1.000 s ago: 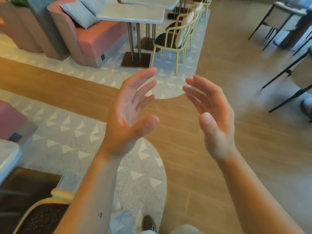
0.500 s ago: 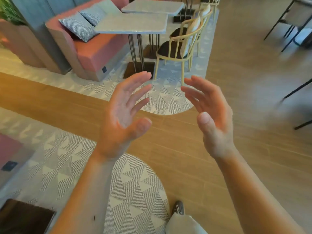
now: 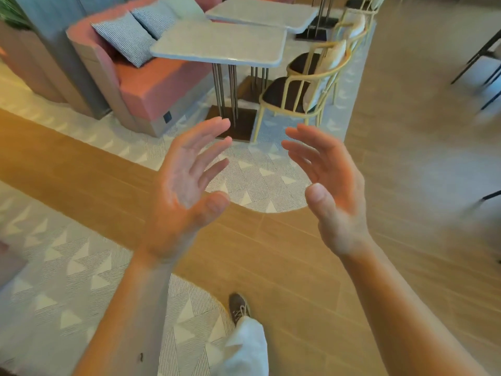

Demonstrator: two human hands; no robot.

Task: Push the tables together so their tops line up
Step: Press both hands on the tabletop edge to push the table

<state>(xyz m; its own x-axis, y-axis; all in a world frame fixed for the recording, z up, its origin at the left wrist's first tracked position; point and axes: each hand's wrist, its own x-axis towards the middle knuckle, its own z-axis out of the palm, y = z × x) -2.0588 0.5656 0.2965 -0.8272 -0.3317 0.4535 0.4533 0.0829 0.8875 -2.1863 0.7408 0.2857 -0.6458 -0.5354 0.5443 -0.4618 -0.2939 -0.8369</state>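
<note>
Two pale marble-topped tables stand ahead on thin metal legs. The near table (image 3: 219, 44) is closest to me; the far table (image 3: 260, 12) sits just behind it, its top offset to the right, with a narrow gap between the tops. My left hand (image 3: 187, 185) and my right hand (image 3: 330, 185) are raised in front of me, palms facing each other, fingers spread, holding nothing. Both hands are well short of the tables.
A pink bench sofa (image 3: 151, 85) with striped cushions runs along the tables' left side. A cream-framed chair (image 3: 301, 96) with a dark seat stands to the right of the near table. Black-legged chairs (image 3: 482, 63) are at far right. Wood floor and patterned carpet lie between.
I have walked forward: the tables, sofa and chair are closer and larger in view. My hands stay raised and apart in about the same pose. My foot has stepped ahead.
</note>
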